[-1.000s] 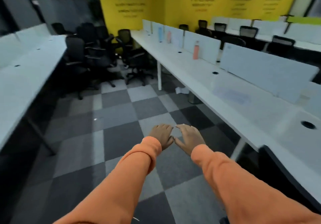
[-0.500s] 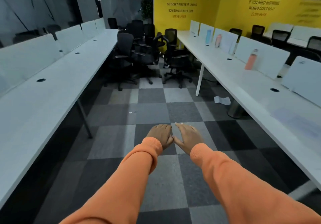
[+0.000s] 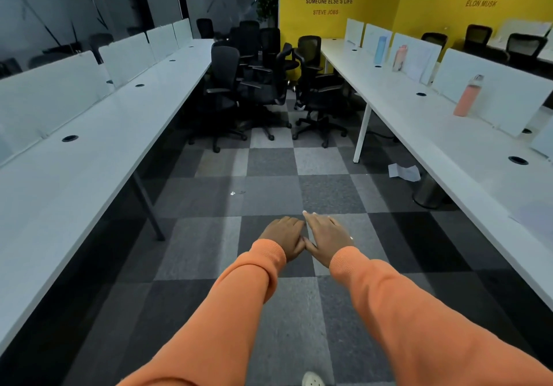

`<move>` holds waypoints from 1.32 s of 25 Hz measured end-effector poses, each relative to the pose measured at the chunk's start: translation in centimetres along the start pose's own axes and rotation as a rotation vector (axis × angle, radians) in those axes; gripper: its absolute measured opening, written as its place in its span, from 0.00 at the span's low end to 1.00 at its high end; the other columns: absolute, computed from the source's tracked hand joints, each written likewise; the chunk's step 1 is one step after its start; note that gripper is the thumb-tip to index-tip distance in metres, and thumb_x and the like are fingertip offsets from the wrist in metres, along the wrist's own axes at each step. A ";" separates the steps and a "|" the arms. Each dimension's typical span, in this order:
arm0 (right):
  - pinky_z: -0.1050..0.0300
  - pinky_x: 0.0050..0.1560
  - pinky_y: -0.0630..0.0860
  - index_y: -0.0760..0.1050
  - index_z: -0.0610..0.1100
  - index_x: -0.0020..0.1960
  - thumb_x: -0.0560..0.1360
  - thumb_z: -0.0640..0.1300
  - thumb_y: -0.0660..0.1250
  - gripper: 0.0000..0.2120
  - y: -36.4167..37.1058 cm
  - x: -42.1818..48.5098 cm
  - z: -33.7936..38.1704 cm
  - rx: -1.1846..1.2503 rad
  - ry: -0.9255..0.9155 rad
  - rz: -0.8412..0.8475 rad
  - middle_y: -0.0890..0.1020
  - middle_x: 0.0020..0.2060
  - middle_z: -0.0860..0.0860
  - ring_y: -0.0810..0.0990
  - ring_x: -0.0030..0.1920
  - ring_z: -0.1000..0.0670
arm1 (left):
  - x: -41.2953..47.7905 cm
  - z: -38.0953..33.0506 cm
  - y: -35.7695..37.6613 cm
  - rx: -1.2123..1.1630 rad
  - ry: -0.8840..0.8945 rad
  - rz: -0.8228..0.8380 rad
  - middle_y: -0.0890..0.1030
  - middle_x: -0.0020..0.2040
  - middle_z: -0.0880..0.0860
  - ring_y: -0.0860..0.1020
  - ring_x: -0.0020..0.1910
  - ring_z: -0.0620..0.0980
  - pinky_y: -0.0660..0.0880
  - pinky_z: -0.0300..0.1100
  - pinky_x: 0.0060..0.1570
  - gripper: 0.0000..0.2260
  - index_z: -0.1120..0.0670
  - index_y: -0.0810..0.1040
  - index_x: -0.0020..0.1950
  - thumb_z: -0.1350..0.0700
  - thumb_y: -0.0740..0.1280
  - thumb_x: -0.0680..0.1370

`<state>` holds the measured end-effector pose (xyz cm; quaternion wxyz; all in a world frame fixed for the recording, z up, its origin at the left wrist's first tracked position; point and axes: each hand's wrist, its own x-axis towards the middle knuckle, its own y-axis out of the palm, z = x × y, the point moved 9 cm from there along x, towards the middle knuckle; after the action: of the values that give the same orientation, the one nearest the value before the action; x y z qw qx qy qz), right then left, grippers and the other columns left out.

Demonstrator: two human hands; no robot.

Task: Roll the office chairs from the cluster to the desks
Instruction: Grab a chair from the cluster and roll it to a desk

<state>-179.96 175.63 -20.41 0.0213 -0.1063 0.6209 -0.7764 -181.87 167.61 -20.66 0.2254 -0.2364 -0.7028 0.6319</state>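
A cluster of several black office chairs (image 3: 260, 86) stands at the far end of the aisle, in front of the yellow wall. A long white desk (image 3: 98, 146) runs along the left and another long white desk (image 3: 434, 122) along the right. My left hand (image 3: 285, 236) and my right hand (image 3: 324, 236) are stretched out side by side over the checkered carpet, palms down, thumbs touching. Both hold nothing and are far short of the chairs. Orange sleeves cover both arms.
On the right desk stand an orange bottle (image 3: 466, 98), a pink bottle (image 3: 400, 57) and a blue bottle (image 3: 380, 50) against white dividers. A metal bin (image 3: 428, 194) and a crumpled paper (image 3: 404, 172) lie under that desk. More chairs (image 3: 523, 45) stand at the far right.
The view has swung left and moved forward along the aisle, so the chair cluster sits nearer and more central. My hands keep the same pose in front of me.
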 end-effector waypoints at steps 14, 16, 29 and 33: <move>0.54 0.76 0.56 0.56 0.45 0.79 0.79 0.54 0.61 0.32 0.7 20.7 -10.7 0.077 -0.009 0.006 0.66 0.75 0.48 0.62 0.75 0.50 | 20.8 7.7 -1.9 0.063 0.007 0.031 0.76 0.66 0.56 0.74 0.64 0.55 0.69 0.48 0.64 0.21 0.57 0.69 0.72 0.52 0.58 0.80; 0.55 0.76 0.54 0.55 0.45 0.79 0.79 0.55 0.60 0.32 1.3 24.1 -11.5 0.064 -0.036 0.010 0.66 0.75 0.49 0.61 0.76 0.51 | 23.8 9.9 -1.7 0.078 0.013 0.038 0.76 0.66 0.56 0.74 0.63 0.55 0.70 0.49 0.64 0.21 0.57 0.69 0.72 0.52 0.57 0.80; 0.52 0.75 0.59 0.57 0.44 0.78 0.80 0.55 0.61 0.31 2.8 53.9 -18.2 0.082 0.037 -0.050 0.68 0.74 0.46 0.64 0.75 0.48 | 49.3 30.0 -4.2 0.047 -0.093 -0.007 0.75 0.66 0.57 0.73 0.64 0.56 0.69 0.49 0.63 0.20 0.58 0.71 0.69 0.51 0.58 0.80; 0.51 0.75 0.60 0.59 0.44 0.77 0.80 0.55 0.61 0.30 2.0 60.5 -19.3 0.085 0.048 -0.080 0.68 0.73 0.46 0.64 0.74 0.48 | 54.1 34.5 -5.7 0.049 -0.131 -0.038 0.73 0.69 0.56 0.71 0.67 0.55 0.67 0.49 0.66 0.22 0.57 0.68 0.72 0.48 0.59 0.80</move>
<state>-242.88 183.72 -17.99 -0.0201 -0.1115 0.5829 -0.8046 -245.92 173.52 -17.42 0.1966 -0.1757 -0.7046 0.6588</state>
